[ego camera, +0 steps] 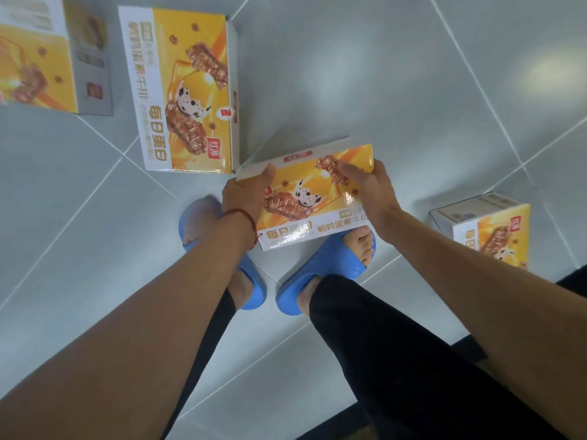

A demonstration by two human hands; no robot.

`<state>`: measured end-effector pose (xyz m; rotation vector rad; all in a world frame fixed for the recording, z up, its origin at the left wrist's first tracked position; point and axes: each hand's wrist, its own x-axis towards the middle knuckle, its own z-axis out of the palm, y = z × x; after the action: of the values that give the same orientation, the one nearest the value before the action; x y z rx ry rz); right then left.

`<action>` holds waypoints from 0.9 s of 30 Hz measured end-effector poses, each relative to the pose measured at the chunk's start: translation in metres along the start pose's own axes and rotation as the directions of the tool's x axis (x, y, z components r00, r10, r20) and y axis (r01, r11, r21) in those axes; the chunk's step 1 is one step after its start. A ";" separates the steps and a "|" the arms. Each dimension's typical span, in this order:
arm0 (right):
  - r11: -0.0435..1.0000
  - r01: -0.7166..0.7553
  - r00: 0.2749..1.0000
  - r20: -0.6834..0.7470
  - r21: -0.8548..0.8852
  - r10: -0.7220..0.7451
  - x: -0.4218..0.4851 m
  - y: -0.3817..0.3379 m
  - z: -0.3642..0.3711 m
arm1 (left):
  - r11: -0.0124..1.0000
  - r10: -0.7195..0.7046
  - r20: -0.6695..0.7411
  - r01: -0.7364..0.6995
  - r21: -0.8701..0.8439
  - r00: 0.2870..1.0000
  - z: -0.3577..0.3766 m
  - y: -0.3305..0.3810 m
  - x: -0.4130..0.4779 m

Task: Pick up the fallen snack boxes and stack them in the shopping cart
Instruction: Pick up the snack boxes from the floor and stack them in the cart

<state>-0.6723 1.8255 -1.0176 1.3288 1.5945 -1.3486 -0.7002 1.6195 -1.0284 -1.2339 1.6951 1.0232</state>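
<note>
A yellow and white snack box (313,198) is held tilted just above my feet. My left hand (246,193) grips its left end, thumb on the printed face. My right hand (370,187) grips its right end, fingers curled over the top edge. A second identical box (184,90) lies flat on the grey tiled floor just beyond, to the left. A third box (38,55) lies at the far left edge. A fourth box (489,230) sits on the floor to my right. No shopping cart is in view.
My feet in blue slippers (330,268) stand on the tiles directly under the held box. A dark strip (571,281) runs along the lower right edge of the floor.
</note>
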 end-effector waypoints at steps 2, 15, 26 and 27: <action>0.999 -0.024 1.000 -0.002 0.026 0.024 -0.028 -0.002 -0.004 | 0.998 0.059 -0.032 -0.058 0.039 0.998 -0.009 0.008 -0.025; 0.938 -0.013 0.998 -0.057 0.345 0.035 -0.260 -0.037 -0.042 | 0.976 0.218 0.169 -0.212 -0.053 0.961 -0.114 0.035 -0.228; 0.875 0.197 0.977 -0.010 0.442 -0.214 -0.434 -0.073 -0.108 | 0.933 0.355 0.191 -0.336 -0.126 0.915 -0.174 0.080 -0.418; 0.870 0.223 0.970 -0.013 0.440 -0.242 -0.446 -0.077 -0.116 | 0.931 0.361 0.188 -0.340 -0.135 0.913 -0.176 0.085 -0.433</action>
<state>-0.6106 1.8145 -0.5543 1.3769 1.5108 -1.9635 -0.7114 1.6180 -0.5539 -0.8570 1.7497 1.4164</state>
